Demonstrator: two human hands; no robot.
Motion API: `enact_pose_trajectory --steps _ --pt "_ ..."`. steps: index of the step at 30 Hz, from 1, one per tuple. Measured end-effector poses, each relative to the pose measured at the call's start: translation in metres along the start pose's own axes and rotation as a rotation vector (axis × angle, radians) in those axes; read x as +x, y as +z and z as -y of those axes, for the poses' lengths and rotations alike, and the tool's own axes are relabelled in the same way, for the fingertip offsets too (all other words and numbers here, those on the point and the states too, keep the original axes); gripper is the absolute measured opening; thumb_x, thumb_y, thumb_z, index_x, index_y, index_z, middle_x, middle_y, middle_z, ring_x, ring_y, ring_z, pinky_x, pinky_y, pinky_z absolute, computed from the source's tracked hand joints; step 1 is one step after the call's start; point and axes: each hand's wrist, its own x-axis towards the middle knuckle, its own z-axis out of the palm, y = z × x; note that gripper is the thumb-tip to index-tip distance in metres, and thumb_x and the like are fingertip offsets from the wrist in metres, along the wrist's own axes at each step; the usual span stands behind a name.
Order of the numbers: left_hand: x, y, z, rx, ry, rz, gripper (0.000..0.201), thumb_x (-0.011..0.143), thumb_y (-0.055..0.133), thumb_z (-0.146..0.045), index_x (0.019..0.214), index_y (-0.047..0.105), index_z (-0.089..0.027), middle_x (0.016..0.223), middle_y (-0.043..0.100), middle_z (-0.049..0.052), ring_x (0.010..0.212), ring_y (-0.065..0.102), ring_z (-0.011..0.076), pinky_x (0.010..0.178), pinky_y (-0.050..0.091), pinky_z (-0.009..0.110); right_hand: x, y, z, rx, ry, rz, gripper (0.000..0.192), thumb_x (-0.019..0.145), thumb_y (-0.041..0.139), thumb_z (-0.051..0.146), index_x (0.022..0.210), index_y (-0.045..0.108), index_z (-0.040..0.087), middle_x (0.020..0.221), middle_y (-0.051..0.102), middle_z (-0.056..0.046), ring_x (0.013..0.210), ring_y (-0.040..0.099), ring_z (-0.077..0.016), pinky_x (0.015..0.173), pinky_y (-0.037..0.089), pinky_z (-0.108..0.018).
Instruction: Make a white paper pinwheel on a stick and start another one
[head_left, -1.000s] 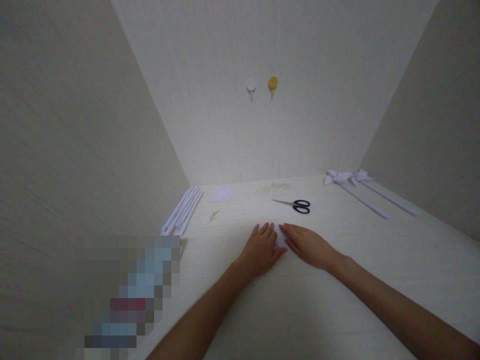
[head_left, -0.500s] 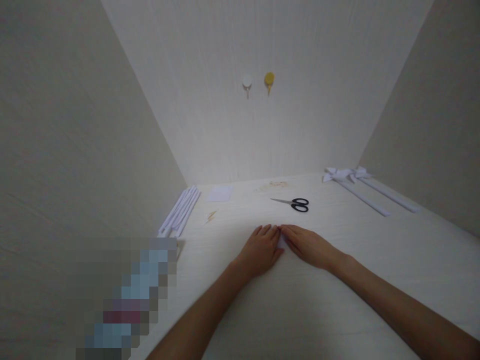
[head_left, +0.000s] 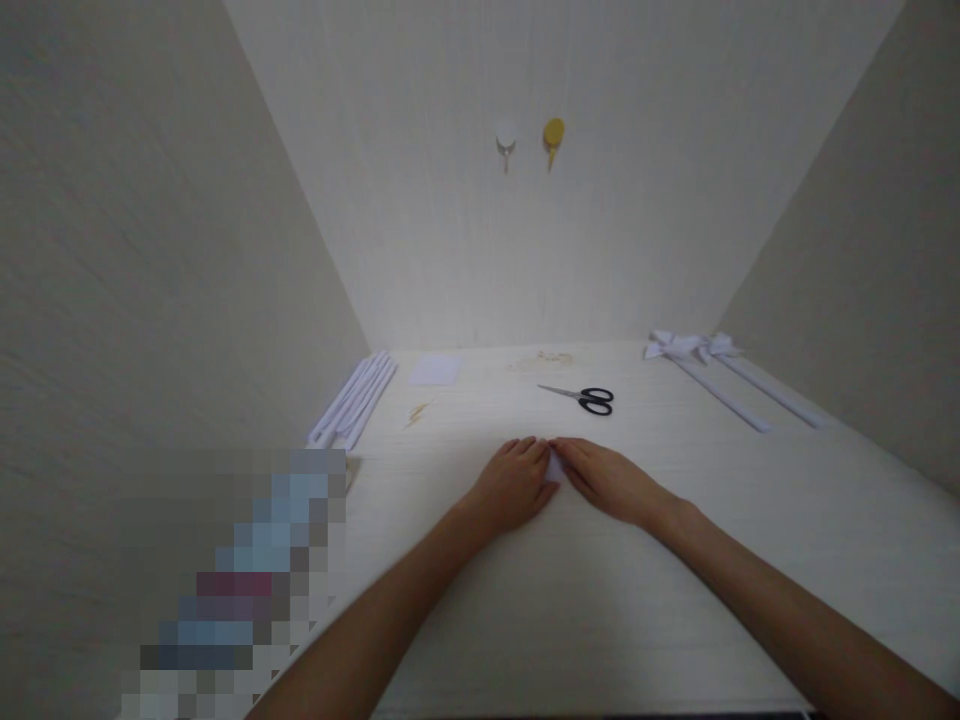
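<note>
Left hand [head_left: 514,485] lies flat, fingers extended, pressed on a small white paper piece [head_left: 554,467] at mid-counter [head_left: 600,600]. Right hand [head_left: 607,478] lies flat likewise, fingertips meeting the left's over the paper. Black-handled scissors [head_left: 585,398] lie just beyond. White paper strips [head_left: 352,402] lie far left, folded strips [head_left: 720,375] far right.

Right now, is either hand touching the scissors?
No. The scissors lie alone farther back on the table, while the left hand and right hand press flat on a small white paper.
</note>
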Motion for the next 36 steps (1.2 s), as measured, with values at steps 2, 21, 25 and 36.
enact_pose_trajectory --steps 2,21,25,36 --pt "0.001 0.000 0.000 0.006 -0.003 0.000 0.043 0.081 0.033 -0.034 0.113 0.042 -0.006 0.112 0.050 0.013 0.106 0.043 0.0223 0.092 0.031 0.035 0.000 0.000 0.000 -0.005 0.010 0.012 0.031 0.083 0.032 0.017 0.111 0.046 0.012 0.110 0.055 -0.013 0.103 0.050 -0.0201 0.086 0.043 -0.036" --pt "-0.004 0.000 0.007 -0.020 0.030 -0.021 0.041 0.080 0.036 -0.037 0.109 0.044 -0.008 0.110 0.051 0.012 0.103 0.045 0.0214 0.087 0.033 0.034 0.001 -0.001 -0.002 0.025 -0.017 0.023 0.034 0.083 0.032 0.019 0.115 0.042 0.013 0.113 0.052 -0.012 0.105 0.048 -0.0191 0.091 0.040 -0.037" --pt "-0.006 -0.003 0.011 -0.021 0.034 -0.017 0.042 0.081 0.035 -0.039 0.108 0.046 -0.009 0.109 0.053 0.012 0.100 0.047 0.0210 0.087 0.034 0.033 -0.001 0.000 -0.004 0.020 0.002 0.035 0.034 0.084 0.031 0.021 0.115 0.042 0.012 0.115 0.051 -0.013 0.106 0.048 -0.0190 0.092 0.039 -0.036" --pt "-0.018 -0.008 0.033 -0.034 0.006 -0.037 0.037 0.083 0.031 -0.039 0.094 0.054 -0.012 0.101 0.058 0.010 0.095 0.052 0.0182 0.087 0.035 0.032 -0.001 0.001 -0.005 0.055 0.013 0.050 0.035 0.084 0.031 0.024 0.115 0.043 0.013 0.118 0.050 -0.012 0.108 0.046 -0.0187 0.093 0.037 -0.036"
